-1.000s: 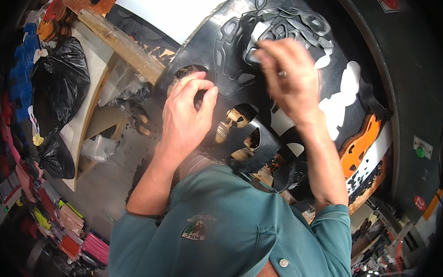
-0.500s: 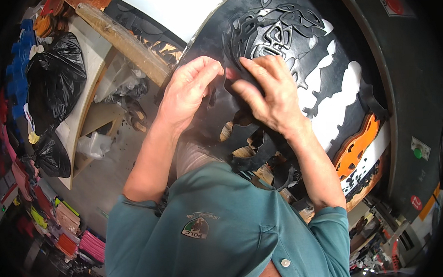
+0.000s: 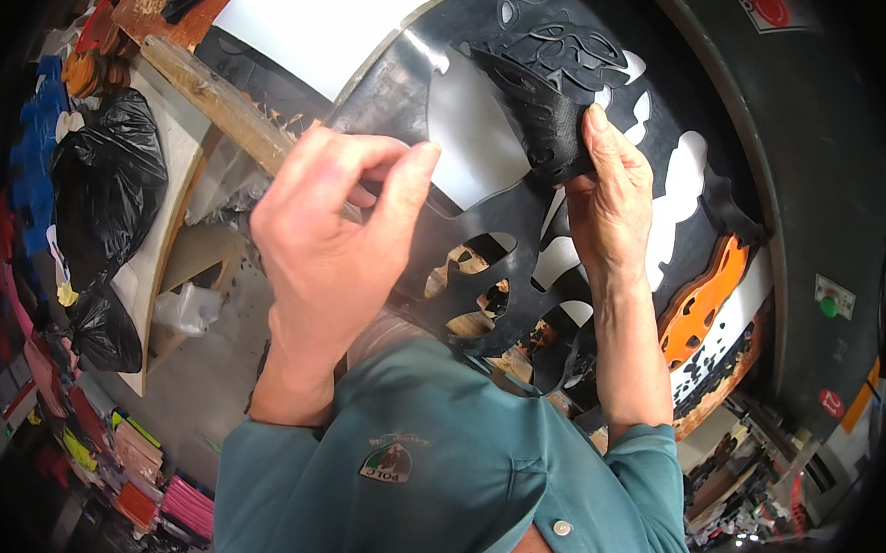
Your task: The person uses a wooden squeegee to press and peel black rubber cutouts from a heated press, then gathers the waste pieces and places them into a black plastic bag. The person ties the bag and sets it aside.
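My right hand [image 3: 613, 190] is closed on a black cut-out piece [image 3: 555, 137], textured on its face and with shaped openings, gripping its right end between thumb and fingers. The piece hangs tilted over a black sheet [image 3: 491, 214] full of cut shapes. Beside it, a large curved opening in the sheet shows a pale surface [image 3: 470, 138]. Left of that opening my left hand [image 3: 341, 206] is raised, its fingers curled and its thumb drawn against the index finger. Anything between those fingertips is hidden.
More black cut-outs [image 3: 570, 48] lie at the far end. An orange perforated piece [image 3: 707, 295] is at the right, near a dark machine frame with a green button [image 3: 830, 302]. At the left are a wooden beam [image 3: 217, 99] and a black plastic bag [image 3: 118, 159].
The black piece has come up out of the sheet in my right hand, leaving a pale opening. My left hand has drawn back to the left and up from the sheet.
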Demonstrator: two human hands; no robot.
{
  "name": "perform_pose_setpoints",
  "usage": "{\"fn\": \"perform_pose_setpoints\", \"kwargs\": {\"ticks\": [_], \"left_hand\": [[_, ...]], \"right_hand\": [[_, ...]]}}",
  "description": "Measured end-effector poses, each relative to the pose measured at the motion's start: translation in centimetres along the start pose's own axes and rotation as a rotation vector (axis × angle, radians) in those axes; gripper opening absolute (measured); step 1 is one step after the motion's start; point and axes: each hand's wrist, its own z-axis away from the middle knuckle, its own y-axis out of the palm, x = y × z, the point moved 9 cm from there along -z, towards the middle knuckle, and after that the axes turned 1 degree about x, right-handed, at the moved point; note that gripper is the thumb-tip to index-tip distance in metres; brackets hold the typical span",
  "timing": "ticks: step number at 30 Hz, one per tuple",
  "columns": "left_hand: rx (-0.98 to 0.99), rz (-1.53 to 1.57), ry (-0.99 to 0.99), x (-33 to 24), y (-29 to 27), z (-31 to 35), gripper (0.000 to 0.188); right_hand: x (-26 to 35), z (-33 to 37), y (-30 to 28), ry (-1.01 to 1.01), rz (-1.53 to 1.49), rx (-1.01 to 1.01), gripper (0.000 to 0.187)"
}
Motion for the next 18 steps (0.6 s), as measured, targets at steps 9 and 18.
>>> {"fn": "perform_pose_setpoints", "kwargs": {"ticks": [9, 18], "left_hand": [[0.324, 0.250, 0.006, 1.6, 11.2, -1.7, 0.050], [0.228, 0.371, 0.001, 3.1, 12.3, -1.9, 0.034]], "right_hand": [[-0.6, -0.4, 1.3, 0.037, -0.042, 0.103, 0.032], [-1.7, -0.5, 1.2, 0.030, -0.021, 0.029, 0.035]]}}
